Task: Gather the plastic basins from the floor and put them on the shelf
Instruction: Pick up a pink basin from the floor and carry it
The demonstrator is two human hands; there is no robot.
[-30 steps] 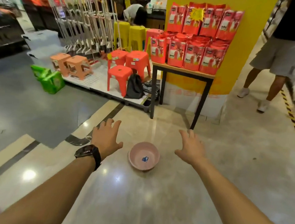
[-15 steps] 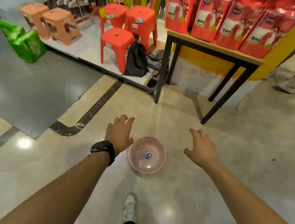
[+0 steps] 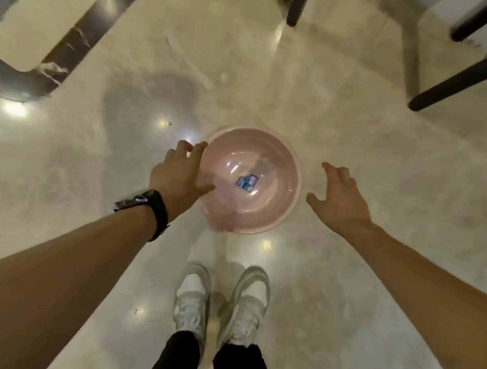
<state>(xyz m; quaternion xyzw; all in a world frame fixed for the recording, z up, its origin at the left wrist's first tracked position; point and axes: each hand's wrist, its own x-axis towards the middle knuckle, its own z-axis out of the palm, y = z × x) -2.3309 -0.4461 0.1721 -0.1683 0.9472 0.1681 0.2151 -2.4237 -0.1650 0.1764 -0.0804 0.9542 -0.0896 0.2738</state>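
One pink basin [image 3: 284,170], upright on the floor [image 3: 373,113], blue label [image 3: 247,181] inside, just ahead of the shoes [image 3: 192,296]. Left grip [image 3: 179,173]: fingers spread, thumb over the basin's left rim, holding nothing; watch [image 3: 147,206] on wrist. Right grip [image 3: 337,197]: fingers spread, just beside the right rim, apart from it.

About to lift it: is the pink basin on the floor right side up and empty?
Upright and empty: the pink basin sits mouth up, its inside showing only a small blue sticker.
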